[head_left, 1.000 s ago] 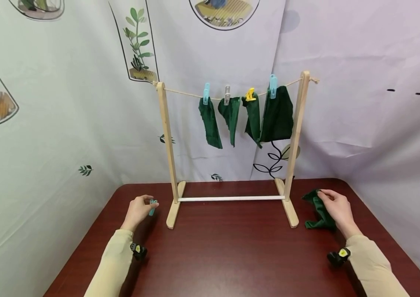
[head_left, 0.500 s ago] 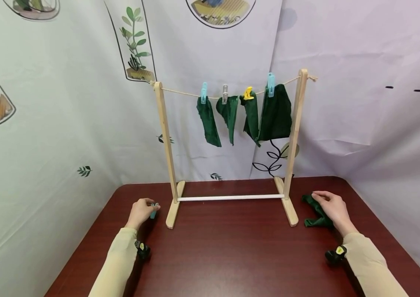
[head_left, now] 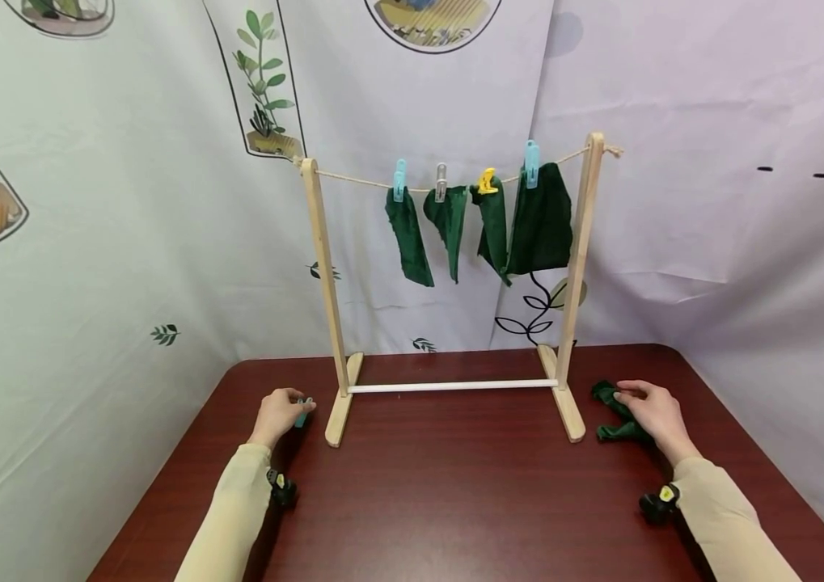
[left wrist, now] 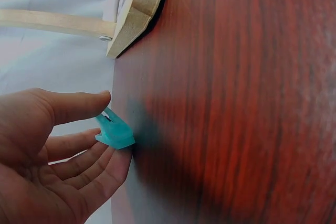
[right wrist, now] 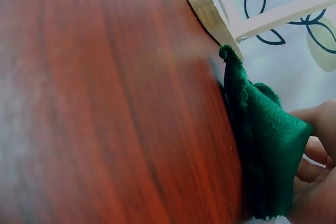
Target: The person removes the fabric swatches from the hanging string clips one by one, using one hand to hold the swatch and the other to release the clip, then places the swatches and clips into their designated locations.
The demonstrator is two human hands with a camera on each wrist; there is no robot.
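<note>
In the head view my left hand (head_left: pixel 276 416) is low over the table's left side, pinching a light-blue clothespin (left wrist: pixel 116 132). The left wrist view shows the thumb on one handle of it and the fingers curled beneath. At the right, my right hand (head_left: pixel 655 412) pinches a crumpled dark green cloth (right wrist: pixel 270 145) that lies on the table; the cloth hides its fingertips in the right wrist view. Between the hands stands a wooden drying rack (head_left: pixel 319 259). Several green cloths (head_left: pixel 541 226) hang from its line under blue, clear and yellow clothespins (head_left: pixel 486 181).
The rack's flat wooden feet (head_left: pixel 568 412) rest on the dark red table (head_left: pixel 455 485), joined by a white rod (head_left: pixel 455 386). A pale curtain (head_left: pixel 164 202) with printed plants closes off the back and sides.
My right hand has lowered the green cloth slightly toward the table. My left hand has shifted slightly right and down with the clothespin. The hanging cloths stay as they were.
</note>
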